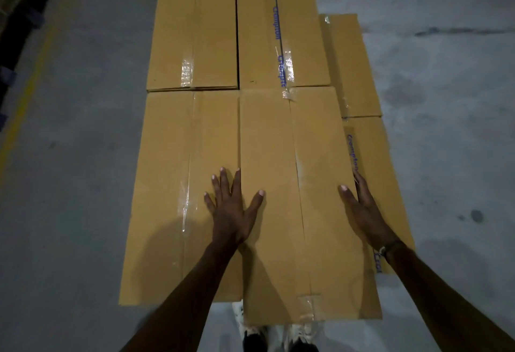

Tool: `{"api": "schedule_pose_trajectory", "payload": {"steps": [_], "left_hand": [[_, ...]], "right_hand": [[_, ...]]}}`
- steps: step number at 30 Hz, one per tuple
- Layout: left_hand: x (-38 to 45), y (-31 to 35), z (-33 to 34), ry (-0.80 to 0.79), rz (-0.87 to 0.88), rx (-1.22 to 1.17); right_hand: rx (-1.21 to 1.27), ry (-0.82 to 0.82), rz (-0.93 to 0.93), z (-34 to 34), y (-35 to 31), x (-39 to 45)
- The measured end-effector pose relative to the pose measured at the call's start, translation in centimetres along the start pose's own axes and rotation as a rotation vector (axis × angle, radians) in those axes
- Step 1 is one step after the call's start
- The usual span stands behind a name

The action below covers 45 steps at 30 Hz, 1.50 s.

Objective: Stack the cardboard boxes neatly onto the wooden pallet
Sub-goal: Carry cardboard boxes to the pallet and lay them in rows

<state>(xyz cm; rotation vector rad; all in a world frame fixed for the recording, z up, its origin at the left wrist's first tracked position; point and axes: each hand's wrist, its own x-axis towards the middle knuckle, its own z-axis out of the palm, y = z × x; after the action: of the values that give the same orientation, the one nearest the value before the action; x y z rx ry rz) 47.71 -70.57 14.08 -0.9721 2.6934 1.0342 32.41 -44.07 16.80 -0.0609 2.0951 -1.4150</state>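
Several long brown cardboard boxes lie side by side in a stack below me. The near middle box (pixel 301 212) sticks out toward me past its neighbours. My left hand (pixel 232 206) lies flat with spread fingers across the seam between this box and the near left box (pixel 178 198). My right hand (pixel 362 206) holds the middle box's right edge, thumb on top and fingers down its side. Two far boxes (pixel 195 28) (pixel 281 28) sit behind. Lower boxes (pixel 354 67) show at the right. The pallet is hidden beneath.
Grey concrete floor (pixel 446 100) surrounds the stack, with a yellow painted line (pixel 25 95) at the left and another along the back right. Dark racking (pixel 19 17) stands at the far left. My shoes (pixel 250 332) show just below the near box.
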Motion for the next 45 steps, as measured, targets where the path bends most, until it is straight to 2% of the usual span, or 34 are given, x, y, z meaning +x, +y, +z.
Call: {"api": "schedule_pose_trajectory", "payload": {"steps": [7,21,28,37,45], "left_hand": [[0.9,-0.8,1.5,0.051,0.01,0.029],[1.1,-1.5,3.7,0.157,-0.014,0.272],[0.5,-1.8,3.5,0.104,0.019,0.347],[-8.3,-3.9,4.1,-0.005,0.167,0.344],[-14.2,-7.0,4.2,-0.033,0.333,0.395]], "right_hand": [[-0.05,0.008,0.02,0.3,1.7,2.1],[0.004,0.022,0.03,1.5,3.5,3.5],[-0.08,0.0,0.006,1.6,3.4,3.5],[-0.1,-0.035,0.009,1.5,5.5,-2.8],[-0.104,0.02,0.0,2.0,10.3,-11.3]]}}
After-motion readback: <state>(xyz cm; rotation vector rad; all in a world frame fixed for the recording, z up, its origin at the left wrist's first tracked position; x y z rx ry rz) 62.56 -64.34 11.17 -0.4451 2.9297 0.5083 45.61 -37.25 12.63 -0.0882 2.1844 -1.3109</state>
